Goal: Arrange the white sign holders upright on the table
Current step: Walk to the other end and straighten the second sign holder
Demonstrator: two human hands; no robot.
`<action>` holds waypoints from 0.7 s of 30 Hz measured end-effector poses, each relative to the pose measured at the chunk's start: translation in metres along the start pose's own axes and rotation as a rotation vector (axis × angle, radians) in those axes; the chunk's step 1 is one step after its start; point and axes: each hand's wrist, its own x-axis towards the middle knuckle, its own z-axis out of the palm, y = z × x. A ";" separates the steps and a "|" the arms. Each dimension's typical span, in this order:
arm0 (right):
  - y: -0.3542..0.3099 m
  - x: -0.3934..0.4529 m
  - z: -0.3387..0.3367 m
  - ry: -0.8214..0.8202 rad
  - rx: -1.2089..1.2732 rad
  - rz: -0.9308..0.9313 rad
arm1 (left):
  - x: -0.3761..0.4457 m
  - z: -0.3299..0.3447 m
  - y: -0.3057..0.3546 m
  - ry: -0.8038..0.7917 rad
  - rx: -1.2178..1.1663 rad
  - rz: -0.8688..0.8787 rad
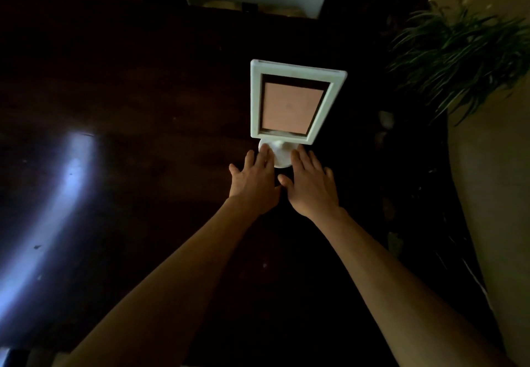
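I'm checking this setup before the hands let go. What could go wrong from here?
1. The sign holder is a tall frame on a small round base, so a nudge from the left hand or right hand as they pull away might tip it.
2. It stands near the table's right side, by the plant.

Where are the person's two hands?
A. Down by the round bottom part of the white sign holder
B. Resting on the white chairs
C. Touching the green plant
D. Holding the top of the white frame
A. The left hand and right hand lie flat with fingers spread at the round base of the upright white sign holder on the dark table.
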 end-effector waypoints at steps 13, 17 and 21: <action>0.006 0.000 0.007 0.039 -0.006 -0.003 | 0.003 -0.004 -0.002 0.018 0.017 0.001; 0.007 -0.001 0.006 0.029 0.012 -0.002 | 0.001 -0.002 -0.004 0.033 0.049 0.004; 0.008 -0.001 0.001 0.004 0.074 -0.014 | -0.005 0.000 -0.005 0.043 -0.032 0.017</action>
